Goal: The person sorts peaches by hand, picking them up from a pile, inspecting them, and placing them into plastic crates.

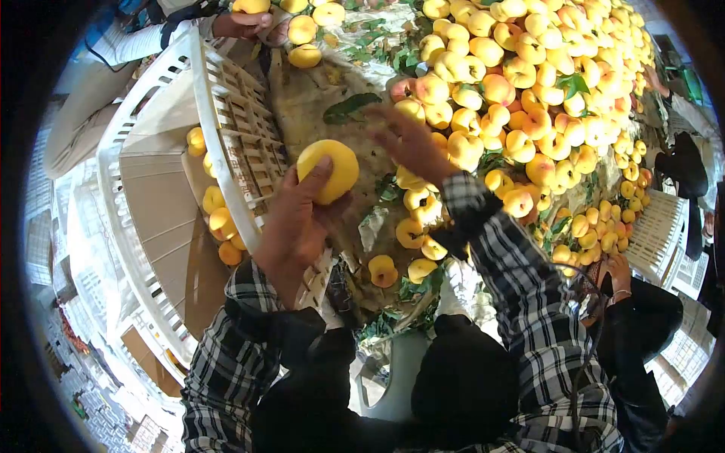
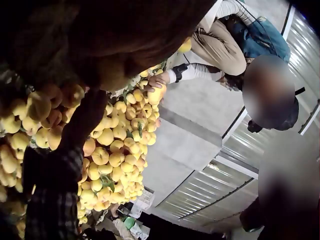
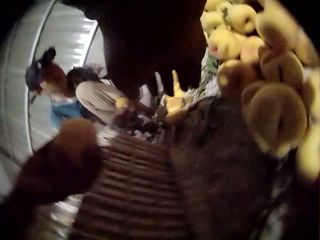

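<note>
My left hand [image 1: 296,226] grips a round yellow peach [image 1: 328,172] between thumb and fingers, beside the rim of a white slatted crate [image 1: 219,162]. In the left wrist view that hand [image 2: 135,35] is a dark shape at the top, with part of the fruit [image 2: 112,72] visible. My right hand [image 1: 411,145] is held over the cloth at the left edge of a large peach pile [image 1: 521,72], fingers extended, with nothing seen in it. The right wrist view shows the left hand and its peach [image 3: 77,131] at the left, blurred.
The crate has a cardboard lining [image 1: 162,204] and several peaches [image 1: 221,220] inside. Another person's hand [image 1: 242,25] is near loose peaches at the top left. Leaves [image 1: 351,108] lie on the cloth. More people and a second crate [image 1: 657,230] are on the right.
</note>
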The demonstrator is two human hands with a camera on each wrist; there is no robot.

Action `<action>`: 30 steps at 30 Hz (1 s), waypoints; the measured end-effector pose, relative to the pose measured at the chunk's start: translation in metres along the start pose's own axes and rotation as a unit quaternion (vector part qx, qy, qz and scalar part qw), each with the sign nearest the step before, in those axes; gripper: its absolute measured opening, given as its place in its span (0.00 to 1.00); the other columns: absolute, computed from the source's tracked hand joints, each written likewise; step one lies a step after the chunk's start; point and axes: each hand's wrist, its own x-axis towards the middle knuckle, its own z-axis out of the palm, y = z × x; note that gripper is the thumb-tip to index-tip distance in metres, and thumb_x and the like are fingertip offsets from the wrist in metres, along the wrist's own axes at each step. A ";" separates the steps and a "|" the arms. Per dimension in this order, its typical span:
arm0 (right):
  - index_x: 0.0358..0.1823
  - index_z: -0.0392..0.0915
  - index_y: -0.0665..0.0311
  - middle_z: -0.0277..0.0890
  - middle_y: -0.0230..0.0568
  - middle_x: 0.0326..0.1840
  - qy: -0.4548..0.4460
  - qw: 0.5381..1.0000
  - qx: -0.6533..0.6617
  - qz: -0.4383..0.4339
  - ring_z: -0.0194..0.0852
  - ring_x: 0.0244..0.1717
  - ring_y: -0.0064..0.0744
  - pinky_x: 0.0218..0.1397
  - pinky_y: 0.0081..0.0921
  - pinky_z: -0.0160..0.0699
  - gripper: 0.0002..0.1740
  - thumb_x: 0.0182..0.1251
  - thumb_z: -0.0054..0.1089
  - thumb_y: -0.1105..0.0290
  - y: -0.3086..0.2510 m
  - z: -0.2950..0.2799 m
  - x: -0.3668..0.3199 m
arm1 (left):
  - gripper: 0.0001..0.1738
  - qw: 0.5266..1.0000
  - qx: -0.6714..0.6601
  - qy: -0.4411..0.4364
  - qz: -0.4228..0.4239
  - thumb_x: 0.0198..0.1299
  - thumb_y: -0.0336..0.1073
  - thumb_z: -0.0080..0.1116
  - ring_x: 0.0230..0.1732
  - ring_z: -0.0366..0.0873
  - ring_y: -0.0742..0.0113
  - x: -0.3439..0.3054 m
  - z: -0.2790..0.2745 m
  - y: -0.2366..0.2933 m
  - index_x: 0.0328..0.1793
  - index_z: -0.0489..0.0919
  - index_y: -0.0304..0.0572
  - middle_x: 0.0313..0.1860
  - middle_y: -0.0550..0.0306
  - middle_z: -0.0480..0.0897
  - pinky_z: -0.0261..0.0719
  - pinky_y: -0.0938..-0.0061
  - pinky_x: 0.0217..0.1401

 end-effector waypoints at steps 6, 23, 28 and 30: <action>0.64 0.62 0.68 0.69 0.57 0.58 0.011 0.887 -0.461 -0.005 0.70 0.58 0.54 0.56 0.40 0.76 0.36 0.52 0.65 0.69 0.063 -0.018 0.023 | 0.20 0.999 0.003 -0.007 0.033 0.63 0.37 0.60 0.52 0.76 0.66 -0.001 0.005 0.000 0.58 0.68 0.45 0.51 0.59 0.76 0.81 0.68 0.52; 0.56 0.71 0.53 0.69 0.47 0.55 0.190 0.867 -0.459 -0.039 0.70 0.51 0.53 0.53 0.39 0.74 0.30 0.47 0.66 0.67 0.082 -0.054 0.009 | 0.18 0.999 -0.033 -0.036 0.016 0.65 0.39 0.58 0.52 0.76 0.66 0.001 0.002 0.000 0.58 0.69 0.44 0.51 0.58 0.76 0.79 0.67 0.54; 0.54 0.72 0.55 0.72 0.47 0.49 0.171 0.903 -0.394 -0.008 0.73 0.47 0.52 0.45 0.40 0.77 0.24 0.54 0.64 0.64 0.088 -0.057 0.027 | 0.21 0.997 -0.060 -0.041 0.004 0.64 0.41 0.59 0.54 0.75 0.66 0.004 0.000 0.002 0.61 0.69 0.46 0.54 0.58 0.76 0.77 0.66 0.55; 0.53 0.71 0.58 0.74 0.50 0.49 0.275 0.933 -0.230 -0.013 0.72 0.47 0.52 0.48 0.41 0.76 0.27 0.52 0.68 0.61 0.081 -0.040 0.019 | 0.23 0.996 -0.075 -0.029 0.030 0.64 0.45 0.58 0.56 0.74 0.63 0.004 0.001 0.001 0.61 0.70 0.48 0.56 0.58 0.75 0.76 0.63 0.56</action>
